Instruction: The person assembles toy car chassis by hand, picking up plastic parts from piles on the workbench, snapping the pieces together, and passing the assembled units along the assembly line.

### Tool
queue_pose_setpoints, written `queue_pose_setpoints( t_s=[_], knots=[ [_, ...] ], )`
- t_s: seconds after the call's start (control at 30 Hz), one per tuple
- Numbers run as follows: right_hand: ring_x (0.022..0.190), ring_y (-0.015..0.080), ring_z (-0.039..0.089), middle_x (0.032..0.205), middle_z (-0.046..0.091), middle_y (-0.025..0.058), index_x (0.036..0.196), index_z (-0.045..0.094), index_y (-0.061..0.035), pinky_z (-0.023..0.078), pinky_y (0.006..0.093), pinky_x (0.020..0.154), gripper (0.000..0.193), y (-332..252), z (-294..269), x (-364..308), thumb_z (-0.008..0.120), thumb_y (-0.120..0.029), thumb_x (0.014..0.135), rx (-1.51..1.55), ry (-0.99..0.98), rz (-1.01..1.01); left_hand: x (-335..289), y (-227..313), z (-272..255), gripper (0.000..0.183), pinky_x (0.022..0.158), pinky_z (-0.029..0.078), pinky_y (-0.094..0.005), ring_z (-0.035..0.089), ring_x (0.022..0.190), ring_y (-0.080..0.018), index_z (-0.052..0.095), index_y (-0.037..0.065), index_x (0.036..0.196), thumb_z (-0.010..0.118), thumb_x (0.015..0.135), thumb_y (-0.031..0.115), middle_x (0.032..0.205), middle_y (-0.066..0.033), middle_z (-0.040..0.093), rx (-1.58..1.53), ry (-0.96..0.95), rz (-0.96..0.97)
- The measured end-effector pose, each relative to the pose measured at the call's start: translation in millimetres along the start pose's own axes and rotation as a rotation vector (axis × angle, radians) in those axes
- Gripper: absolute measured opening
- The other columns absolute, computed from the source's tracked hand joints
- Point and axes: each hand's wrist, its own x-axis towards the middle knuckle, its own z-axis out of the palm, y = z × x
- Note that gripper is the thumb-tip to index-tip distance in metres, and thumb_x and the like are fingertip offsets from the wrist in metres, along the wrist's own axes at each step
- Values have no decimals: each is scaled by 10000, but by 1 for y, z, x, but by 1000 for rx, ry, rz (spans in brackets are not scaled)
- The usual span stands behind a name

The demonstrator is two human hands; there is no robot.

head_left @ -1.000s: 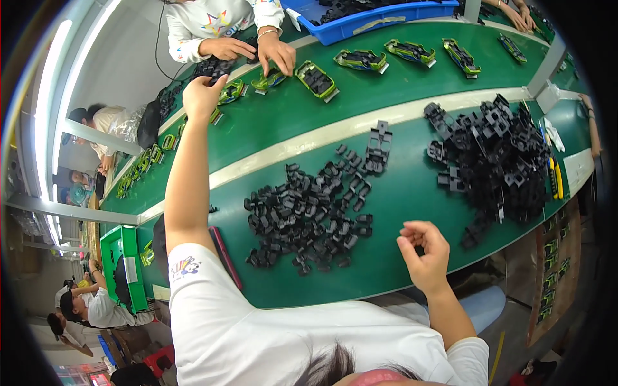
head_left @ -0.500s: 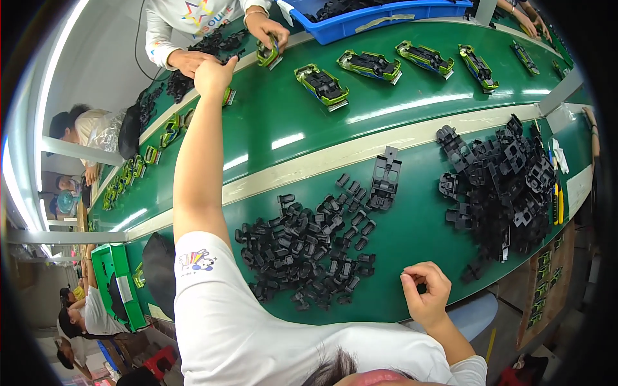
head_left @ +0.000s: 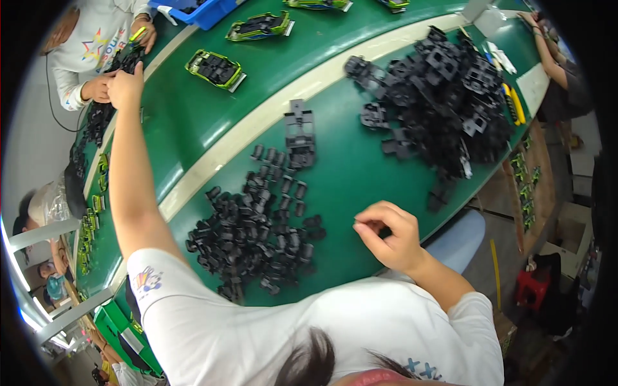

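Across the belt at far left, my left hand [head_left: 127, 87] is stretched out beside a co-worker's hand [head_left: 96, 88], seemingly touching it. One digit sticks up; the other fingers are mostly hidden, as is anything in them. My right hand [head_left: 388, 235] hovers over the near table edge, closed with thumb and forefinger pinched; what it holds, if anything, is hidden. Left of it lies a heap of small black plastic parts [head_left: 248, 235]. Beyond the heap lies a long black plastic tray-like part [head_left: 300, 132]. Nearest to my left arm is a lime-green toy car body [head_left: 215, 69] with black interior.
A big pile of black plastic frames [head_left: 444, 96] covers the right of the table, with yellow-handled pliers [head_left: 516, 106] beside it. More green car bodies [head_left: 259, 27] lie on the belt. A blue bin [head_left: 199, 11] stands behind; a pale rail [head_left: 257, 119] divides belt from table.
My view has swung, so the table and belt appear shifted left and up. My left hand stays by the co-worker's hand. My right hand remains closed near the table edge.
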Motion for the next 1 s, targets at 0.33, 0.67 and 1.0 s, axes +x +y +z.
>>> queue_pose_setpoints(
  t_s=[0.33,0.67,1.0],
  knots=[
    [823,269,538,880,587,102,781,565,-41,448,364,655,189,-3,-17,106,633,-52,606,-1163,242,-363,-249,41,-244,300,538,382,-254,429,595,-128,626,39,970,711,747,220,798,-35,599,-850,76,615],
    [1131,273,479,1149,560,118,1131,535,-46,385,389,930,369,6,34,110,558,-33,763,-825,-364,-496,-358,22,-272,201,477,349,-194,428,544,-62,641,24,900,715,737,117,711,-12,581,-1186,-170,467],
    [858,126,591,922,636,50,1067,579,33,466,253,755,221,-43,-3,54,530,-55,869,152,-345,-97,-409,18,-232,299,512,372,-159,459,596,-26,590,32,1078,669,796,95,864,-15,577,-1524,-261,267]
  ],
)
